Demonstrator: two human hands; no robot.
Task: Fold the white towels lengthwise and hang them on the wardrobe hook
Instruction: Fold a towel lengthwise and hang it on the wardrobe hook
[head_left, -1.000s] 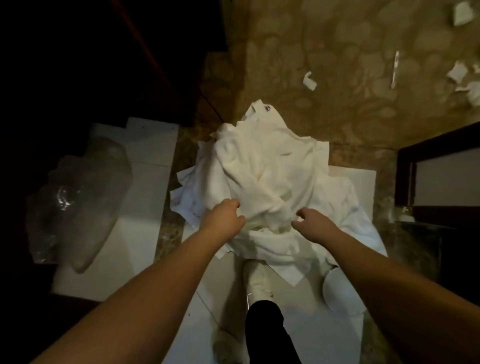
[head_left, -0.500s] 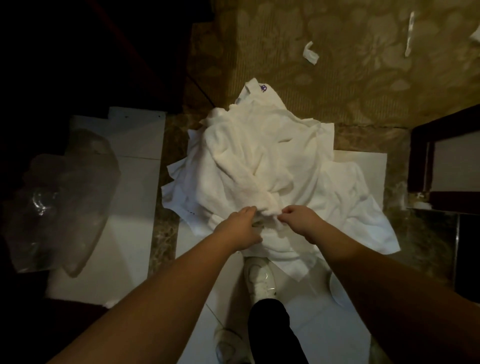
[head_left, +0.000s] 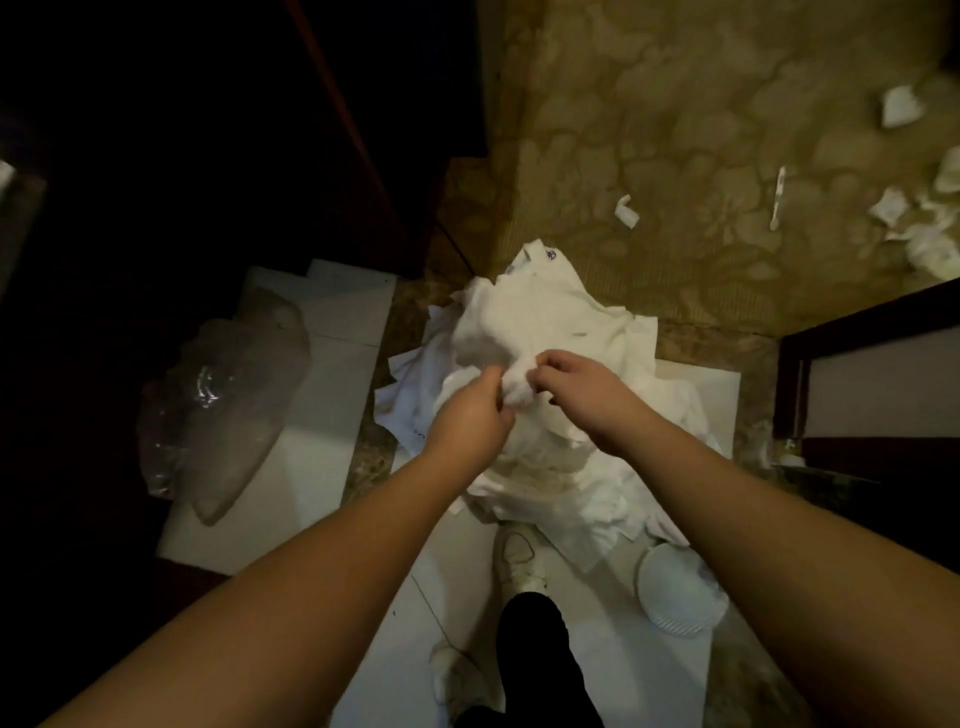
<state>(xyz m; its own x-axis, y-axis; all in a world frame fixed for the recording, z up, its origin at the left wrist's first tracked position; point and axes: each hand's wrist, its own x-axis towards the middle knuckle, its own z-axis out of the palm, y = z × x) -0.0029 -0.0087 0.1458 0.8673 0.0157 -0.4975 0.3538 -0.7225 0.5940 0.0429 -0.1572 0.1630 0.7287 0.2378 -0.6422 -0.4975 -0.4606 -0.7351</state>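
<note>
Darkness is filling the far left, and just right of it a crumpled clear plastic bag (head_left: 223, 410) is lying on a white floor tile (head_left: 332, 332), catching a bit of glare. Moving toward the middle, the left hand (head_left: 470, 418) is reaching in over the pile of white towels (head_left: 540, 395), its fingers curling round a bunched fold of cloth. Right beside it, almost touching, the right hand (head_left: 582, 392) is pinching the same raised bunch (head_left: 517, 382) from the other side, thumb and fingers closing on the fabric. So both hands are gripping 1 gathered knot of towel at the top of the heap. The pile itself is sitting rumpled on the floor, spreading across another white tile and onto the edge of the patterned beige carpet (head_left: 701, 130), with a small dark mark (head_left: 550, 254) showing on its far corner. Below the heap, a white shoe (head_left: 519, 558) is poking out under the cloth, with a dark trouser leg (head_left: 535, 654) above it in the foreground. Further right, a round white ribbed disc (head_left: 680, 592) is lying on the tile, partly tucked under the towels. Scraps of white paper (head_left: 898, 106) are littering the carpet at upper right, and a dark wooden frame (head_left: 862, 322) is edging in at the right side.
</note>
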